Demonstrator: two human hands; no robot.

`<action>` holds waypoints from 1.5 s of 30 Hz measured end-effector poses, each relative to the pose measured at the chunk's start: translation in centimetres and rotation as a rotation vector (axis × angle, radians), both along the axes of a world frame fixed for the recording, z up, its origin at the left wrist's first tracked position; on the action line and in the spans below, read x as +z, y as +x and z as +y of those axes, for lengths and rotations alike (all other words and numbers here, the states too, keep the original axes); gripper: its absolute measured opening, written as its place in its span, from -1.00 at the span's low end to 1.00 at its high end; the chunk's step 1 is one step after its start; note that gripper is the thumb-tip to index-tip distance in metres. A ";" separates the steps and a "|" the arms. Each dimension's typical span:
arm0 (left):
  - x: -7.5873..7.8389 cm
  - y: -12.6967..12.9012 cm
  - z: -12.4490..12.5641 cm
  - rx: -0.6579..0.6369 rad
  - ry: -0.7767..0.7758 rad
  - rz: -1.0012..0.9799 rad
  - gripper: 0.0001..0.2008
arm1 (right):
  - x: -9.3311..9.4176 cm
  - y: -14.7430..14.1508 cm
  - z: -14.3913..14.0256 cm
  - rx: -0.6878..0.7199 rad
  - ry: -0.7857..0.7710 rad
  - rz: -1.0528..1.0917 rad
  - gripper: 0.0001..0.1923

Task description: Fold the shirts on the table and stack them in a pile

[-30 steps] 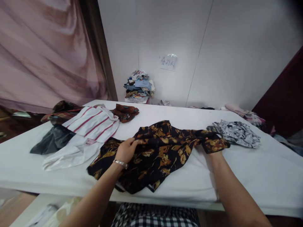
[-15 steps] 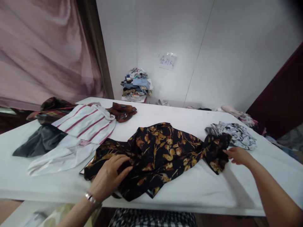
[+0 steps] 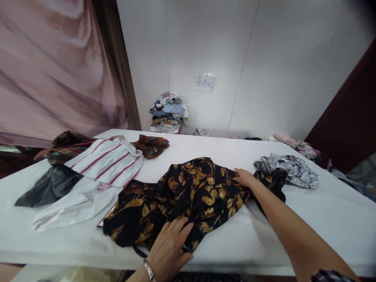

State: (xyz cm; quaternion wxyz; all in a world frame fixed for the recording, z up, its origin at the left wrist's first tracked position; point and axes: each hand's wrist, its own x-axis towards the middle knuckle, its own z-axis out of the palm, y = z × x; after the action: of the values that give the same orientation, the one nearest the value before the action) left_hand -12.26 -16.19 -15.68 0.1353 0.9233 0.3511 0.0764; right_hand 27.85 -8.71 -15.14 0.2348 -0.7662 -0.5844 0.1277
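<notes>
A black shirt with a gold floral print (image 3: 190, 196) lay crumpled across the middle of the white tabletop (image 3: 323, 211). The left hand (image 3: 169, 250) pressed flat on its near hem, fingers spread, its grip apart. The right hand (image 3: 243, 178) rested on the shirt's far right part, fingers loosely extended, clamping nothing. A red-striped white shirt (image 3: 107, 160) lay to the left, a black-and-white patterned garment (image 3: 290, 168) to the right.
</notes>
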 end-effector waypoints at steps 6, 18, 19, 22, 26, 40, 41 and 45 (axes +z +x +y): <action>0.0 0.5 1.7 0.079 0.003 0.044 -0.80 | 1.3 1.5 -2.2 -0.058 0.090 0.190 -0.79; 4.0 5.1 1.7 0.040 -0.305 -0.517 -0.26 | 14.1 -12.5 -2.8 0.265 0.298 1.378 -0.84; 4.2 5.3 1.5 0.051 -0.345 -0.542 -0.22 | 14.5 -14.0 -2.7 0.336 0.320 1.392 -0.83; 4.3 5.6 1.0 0.089 -0.351 -0.655 -0.13 | 15.7 -16.9 -1.7 0.470 0.409 1.426 -0.82; 2.7 5.1 0.5 0.183 -0.364 -0.712 -0.10 | 17.8 -17.6 0.0 0.536 0.506 1.409 -0.79; -1.0 2.8 4.2 0.383 -0.004 -0.004 -0.65 | 25.0 -9.1 -3.6 0.467 1.032 1.040 -0.94; -0.5 2.3 5.0 0.409 -0.039 0.006 -0.70 | 25.0 -8.2 -4.1 0.461 1.048 1.050 -0.95; 3.9 -1.6 7.7 0.547 -0.091 -0.380 -0.66 | 24.9 -4.6 -6.7 0.374 1.162 1.017 -0.85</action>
State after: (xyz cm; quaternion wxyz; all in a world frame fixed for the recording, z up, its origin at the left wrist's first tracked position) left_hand -13.91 -8.53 -11.76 0.2141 0.7571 0.5574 0.2650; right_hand 23.21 -15.39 9.74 0.8098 -0.2581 -0.4974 0.1738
